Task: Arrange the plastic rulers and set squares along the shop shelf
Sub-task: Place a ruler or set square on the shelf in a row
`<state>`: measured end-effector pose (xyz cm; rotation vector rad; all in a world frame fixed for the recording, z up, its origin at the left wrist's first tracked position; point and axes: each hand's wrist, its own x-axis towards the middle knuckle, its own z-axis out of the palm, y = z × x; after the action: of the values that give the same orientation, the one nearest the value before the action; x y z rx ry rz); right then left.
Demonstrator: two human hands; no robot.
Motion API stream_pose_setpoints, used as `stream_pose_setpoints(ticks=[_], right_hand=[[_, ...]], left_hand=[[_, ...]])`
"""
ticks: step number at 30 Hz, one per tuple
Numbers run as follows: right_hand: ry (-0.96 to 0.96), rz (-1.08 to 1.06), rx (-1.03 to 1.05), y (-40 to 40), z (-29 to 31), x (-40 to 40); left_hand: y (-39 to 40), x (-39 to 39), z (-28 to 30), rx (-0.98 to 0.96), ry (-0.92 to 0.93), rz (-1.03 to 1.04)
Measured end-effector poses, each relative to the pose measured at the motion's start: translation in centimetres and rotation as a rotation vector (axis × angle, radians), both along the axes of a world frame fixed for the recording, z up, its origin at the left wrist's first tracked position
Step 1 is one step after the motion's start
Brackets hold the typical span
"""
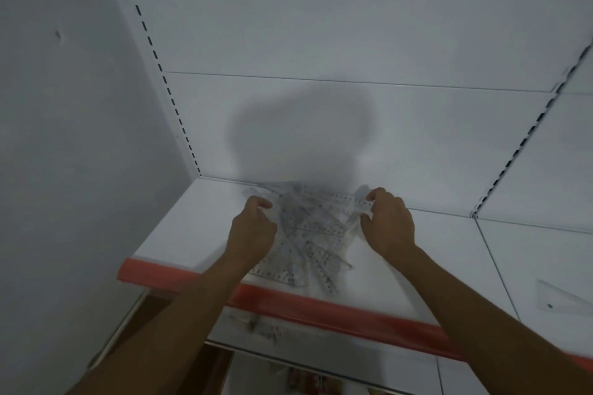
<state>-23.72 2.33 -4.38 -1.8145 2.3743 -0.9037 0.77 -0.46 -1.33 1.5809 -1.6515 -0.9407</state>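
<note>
Pinching the clear ruler pile [308,234] at either side, left hand [252,229] and right hand [388,221] work above the shelf [192,228], a lone set square [564,297] lying well apart.

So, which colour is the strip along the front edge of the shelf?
Red: the strip, seen in the head view, runs along the white shelf.

The heap of clear plastic rulers and set squares [308,234] is blurred, so its single pieces and printed marks cannot be told apart. The left hand [253,228] and right hand [388,224] cover its side edges. A clear plastic triangle [564,297] is cut by the right edge.
</note>
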Motion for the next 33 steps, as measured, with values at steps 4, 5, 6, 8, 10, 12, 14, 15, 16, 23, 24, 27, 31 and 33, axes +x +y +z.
stream_pose_setpoints(ticks=[4, 5, 6, 8, 10, 12, 14, 15, 16, 23, 24, 27, 31, 33], right_hand=[[0.006, -0.030, -0.048, 0.0, 1.3, -0.6], [0.008, -0.033, -0.061, 0.0, 1.7, -0.8], [0.010, -0.038, -0.073, 0.0, 2.1, -1.0], [0.006, -0.058, -0.094, 0.0, 2.9, -1.4], [-0.001, -0.067, -0.109, 0.3, 3.6, -1.8], [-0.004, -0.073, -0.119, 0.9, 4.1, -2.4], [-0.002, -0.092, -0.117, 1.9, 4.6, -3.1], [-0.003, -0.109, -0.109, 2.4, 4.8, -3.5], [-0.004, -0.130, -0.104, 3.1, 5.0, -3.9], [0.041, -0.330, -0.084, 10.5, 6.8, -6.2], [0.041, -0.367, -0.091, 12.0, 6.9, -6.7], [0.026, -0.493, -0.097, 16.8, 7.1, -7.9], [0.044, -0.649, -0.044, 23.3, 7.0, -9.9], [0.034, -0.696, -0.038, 26.2, 6.9, -11.2]], left_hand=[[-1.0, -0.9, 1.9, -0.011, 0.120, 0.015], [-1.4, -1.2, 2.3, -0.006, 0.137, 0.007], [-1.7, -1.4, 2.5, -0.005, 0.142, -0.007], [-2.2, -1.9, 2.9, -0.021, 0.135, -0.049], [-2.4, -2.4, 3.0, -0.053, 0.104, -0.119], [-2.5, -3.2, 3.1, -0.095, 0.055, -0.184], [-2.6, -4.2, 3.3, -0.112, 0.038, -0.249], [-2.6, -4.8, 3.5, -0.101, 0.037, -0.288], [-2.5, -5.4, 3.6, -0.090, 0.047, -0.325], [-0.5, -11.4, 3.0, -0.087, 0.085, -0.571], [0.2, -12.5, 2.9, -0.092, 0.086, -0.618], [2.8, -16.0, 2.9, -0.113, 0.081, -0.710], [8.2, -20.4, 2.9, -0.049, 0.095, -0.881], [10.7, -22.2, 2.9, -0.081, 0.046, -0.947]])
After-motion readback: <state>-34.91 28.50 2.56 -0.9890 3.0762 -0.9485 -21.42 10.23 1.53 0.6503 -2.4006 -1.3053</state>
